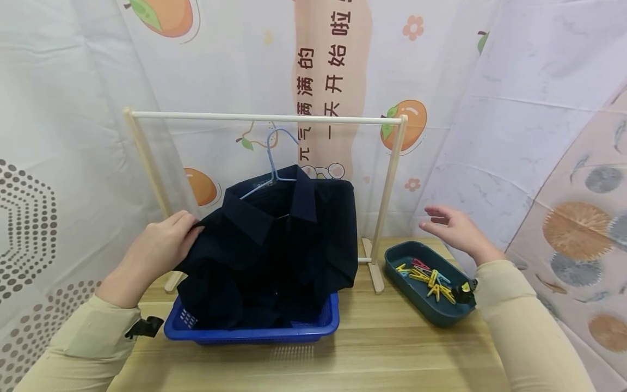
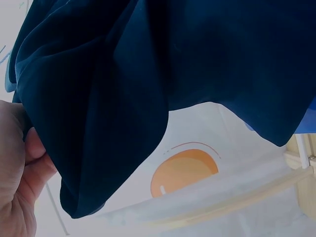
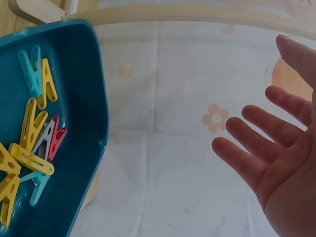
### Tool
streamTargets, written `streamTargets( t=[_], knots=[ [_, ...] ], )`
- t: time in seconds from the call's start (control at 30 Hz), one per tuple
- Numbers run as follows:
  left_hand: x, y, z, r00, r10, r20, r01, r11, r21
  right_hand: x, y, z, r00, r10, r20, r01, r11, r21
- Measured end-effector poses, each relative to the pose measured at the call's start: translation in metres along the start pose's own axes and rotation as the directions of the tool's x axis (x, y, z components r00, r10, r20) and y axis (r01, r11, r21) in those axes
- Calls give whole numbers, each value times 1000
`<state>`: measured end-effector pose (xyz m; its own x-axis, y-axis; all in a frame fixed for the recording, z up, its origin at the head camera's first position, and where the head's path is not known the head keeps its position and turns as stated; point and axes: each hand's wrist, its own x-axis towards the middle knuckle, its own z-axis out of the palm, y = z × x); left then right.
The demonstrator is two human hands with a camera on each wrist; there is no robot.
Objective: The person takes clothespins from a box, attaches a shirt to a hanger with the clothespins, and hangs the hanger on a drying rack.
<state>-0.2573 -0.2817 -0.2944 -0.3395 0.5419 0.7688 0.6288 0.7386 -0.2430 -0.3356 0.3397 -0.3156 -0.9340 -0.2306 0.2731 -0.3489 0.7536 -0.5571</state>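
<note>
A dark navy shirt (image 1: pixel 279 256) stood in the middle of the head view, collar uppermost, its lower folds bunched in a blue basket (image 1: pixel 254 334) at the lower centre of the frame. A light blue hanger (image 1: pixel 270 153) came up out of the collar, its curved hook showing just below the crossbar of a pale wooden rack (image 1: pixel 266 117) that spanned the upper middle of the frame behind the shirt.

The person's hands were well apart. At the left of the frame, the left hand (image 1: pixel 161 250) pinched the shirt's edge near the shoulder between thumb and fingers; in the left wrist view the dark cloth hung in folds across the top, with the hand at the left border. At the right of the frame, the right hand (image 1: pixel 453 228) hovered above the far end of a dark teal tray (image 1: pixel 443 317), and the right wrist view showed its fingers extended and spread, with the tray at the left.

Yellow, turquoise, red and grey clothespins (image 1: pixel 433 279) lay loosely heaped in the tray. Basket, tray and rack feet rested on a wooden counter (image 1: pixel 392 343) across the bottom of the frame. Behind them, a white curtain (image 1: pixel 225 60) printed with orange fruit, small flowers and a column of dark lettering filled the upper part.
</note>
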Motion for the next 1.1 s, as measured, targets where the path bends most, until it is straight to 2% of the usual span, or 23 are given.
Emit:
streamTargets(
  t=[0.47,0.87,1.1],
  knots=[
    [-2,-3,1,998,32,-53,-34,999,-25,8,19,5,997,-14,81,21,996,-88],
    [-2,-3,2,997,51,-49,-53,998,-32,11,34,18,992,-47,114,59,992,-113],
    [-3,-4,3,998,47,-45,-49,998,-33,13,42,24,992,-62,110,82,978,-190]
  ],
)
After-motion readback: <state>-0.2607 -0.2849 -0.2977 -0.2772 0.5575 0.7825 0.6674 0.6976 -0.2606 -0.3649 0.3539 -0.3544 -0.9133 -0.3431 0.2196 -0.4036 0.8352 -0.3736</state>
